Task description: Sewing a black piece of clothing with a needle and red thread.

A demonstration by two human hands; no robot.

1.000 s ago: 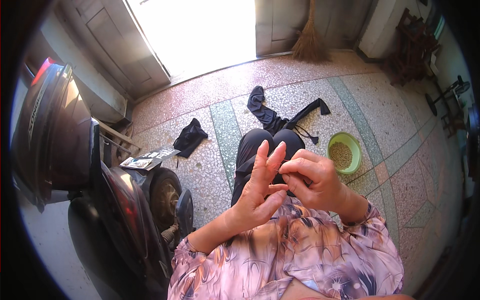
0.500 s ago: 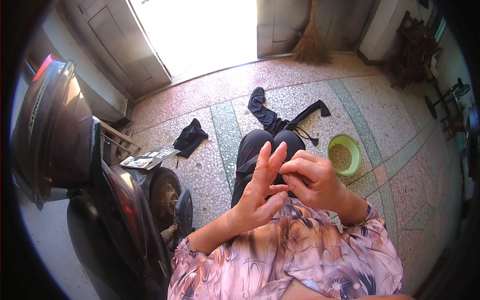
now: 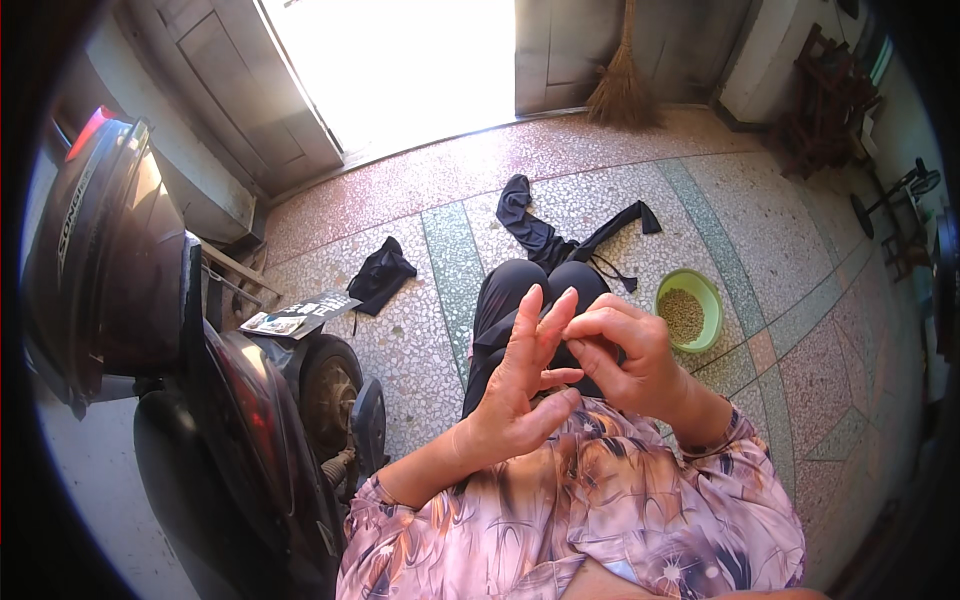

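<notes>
Above my lap, my left hand (image 3: 515,385) is raised with two fingers stretched up and spread, the thumb out to the side and another finger bent across. Close by on its right, my right hand (image 3: 630,360) pinches thumb and forefinger together beside the left fingers. Whatever is in the pinch is too small to make out. Dark trousers (image 3: 515,290) cover my knees beneath the hands, and a dark strip of cloth lies across the lap, partly hidden by the left hand.
A green bowl (image 3: 710,320) of small tan grains stands right of my knees. Dark garments (image 3: 540,240) and a black cloth (image 3: 380,278) lie on the speckled floor. A motor scooter (image 3: 265,430) stands at the left; a broom (image 3: 622,90) leans by the bright doorway.
My right hand has shifted slightly, its pinched fingertips still close to the left fingers. My left hand stays almost in place. The things on the floor have not moved.
</notes>
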